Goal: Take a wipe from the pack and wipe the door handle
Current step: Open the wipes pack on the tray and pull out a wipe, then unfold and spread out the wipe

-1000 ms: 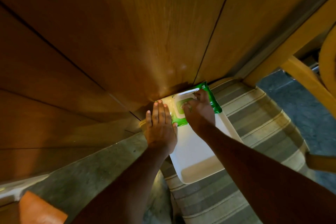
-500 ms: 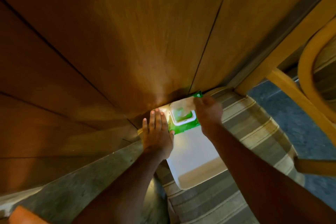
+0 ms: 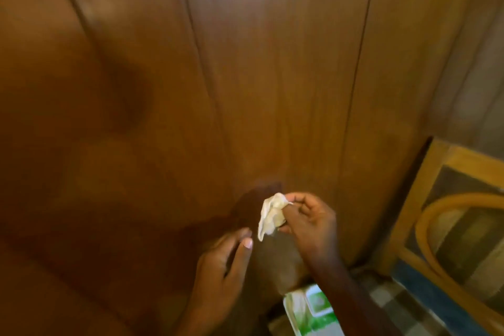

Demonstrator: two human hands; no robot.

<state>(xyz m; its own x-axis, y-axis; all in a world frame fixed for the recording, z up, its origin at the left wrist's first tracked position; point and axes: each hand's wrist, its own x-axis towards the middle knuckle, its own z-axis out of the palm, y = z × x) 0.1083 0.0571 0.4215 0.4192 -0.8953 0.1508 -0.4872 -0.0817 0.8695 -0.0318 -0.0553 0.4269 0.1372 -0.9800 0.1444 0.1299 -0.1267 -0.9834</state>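
Observation:
My right hand (image 3: 311, 224) is raised in front of the brown wooden door (image 3: 245, 76) and pinches a crumpled white wipe (image 3: 271, 215) between thumb and fingers. Just below and left of the wipe, my left hand (image 3: 223, 267) hangs with its fingers loosely apart and nothing in it. The green and white wipe pack (image 3: 311, 311) lies low at the bottom edge, its flap lid up, partly hidden by my right forearm. No door handle shows in this blurred view.
A yellow wooden chair (image 3: 447, 226) stands to the right, close to the door. A striped mat (image 3: 387, 297) lies on the floor beside the pack. The grey door frame (image 3: 474, 63) runs up the right side.
My right hand has pulled a wipe out of the pack and lifted it up. My left hand has come off the pack. The camera has tilted up toward the door.

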